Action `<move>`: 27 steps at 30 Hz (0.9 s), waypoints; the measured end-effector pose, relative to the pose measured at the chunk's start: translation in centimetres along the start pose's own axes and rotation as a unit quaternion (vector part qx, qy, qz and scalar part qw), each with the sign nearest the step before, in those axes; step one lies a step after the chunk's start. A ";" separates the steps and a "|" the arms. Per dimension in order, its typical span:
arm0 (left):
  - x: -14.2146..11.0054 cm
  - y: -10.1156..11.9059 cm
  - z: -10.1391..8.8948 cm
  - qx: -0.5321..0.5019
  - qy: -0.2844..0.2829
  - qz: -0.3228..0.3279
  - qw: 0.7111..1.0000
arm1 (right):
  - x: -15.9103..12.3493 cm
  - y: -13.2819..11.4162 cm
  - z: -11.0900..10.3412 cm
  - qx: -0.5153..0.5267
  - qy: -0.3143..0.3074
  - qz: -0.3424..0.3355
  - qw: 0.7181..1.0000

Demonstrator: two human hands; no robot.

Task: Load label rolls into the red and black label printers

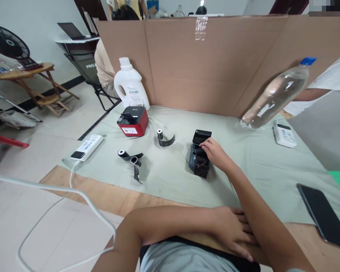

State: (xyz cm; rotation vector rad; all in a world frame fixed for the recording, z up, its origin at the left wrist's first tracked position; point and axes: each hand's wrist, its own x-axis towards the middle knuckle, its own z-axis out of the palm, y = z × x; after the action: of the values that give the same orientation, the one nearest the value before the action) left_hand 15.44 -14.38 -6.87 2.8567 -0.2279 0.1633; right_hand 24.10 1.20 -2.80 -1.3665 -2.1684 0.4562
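Observation:
My right hand (215, 153) reaches forward and rests on a small dark label printer (200, 158) with its lid raised; the fingers curl at its open top, where a black strip hangs down the front. What they pinch, if anything, is hidden. My left hand (234, 230) lies flat, fingers spread, against my right forearm at the table's near edge, holding nothing. Left of the printer lie two curled black paper rolls (132, 158) (164, 138) on the grey-green cloth (257, 166).
A red and black printer (132, 121) and a white detergent jug (130, 85) stand at the back left, a white power strip (87, 147) at the left edge. Another person's arm holds a clear bottle (274, 96) at right. A white device (283, 135) and a dark phone (324, 215) lie at the right. Cardboard wall (215, 64) behind.

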 end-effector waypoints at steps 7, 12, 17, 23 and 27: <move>0.0 0.0 -0.4 0.030 0.014 0.013 0.999 | -0.3 0.4 -1.8 0.046 -0.061 -0.005 0.997; -0.1 0.1 -0.6 0.052 0.012 0.010 0.999 | 0.1 0.5 -1.1 0.020 0.007 0.041 0.999; 0.0 -0.1 -0.9 0.061 0.053 0.041 0.996 | 0.3 1.1 0.9 -0.027 0.039 0.061 0.997; -5.3 -1.9 -4.2 0.099 0.189 -0.101 0.972 | 0.3 1.9 2.0 -0.030 0.087 0.088 0.992; -10.9 -3.8 -5.7 0.173 0.261 -0.314 0.896 | 0.6 1.8 2.4 -0.058 0.078 0.115 0.989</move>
State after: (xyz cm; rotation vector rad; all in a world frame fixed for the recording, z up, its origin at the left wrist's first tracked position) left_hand 4.83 -7.69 -3.87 2.9031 0.9007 0.8820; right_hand 23.77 2.48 -5.56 -1.6690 -1.9456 0.2982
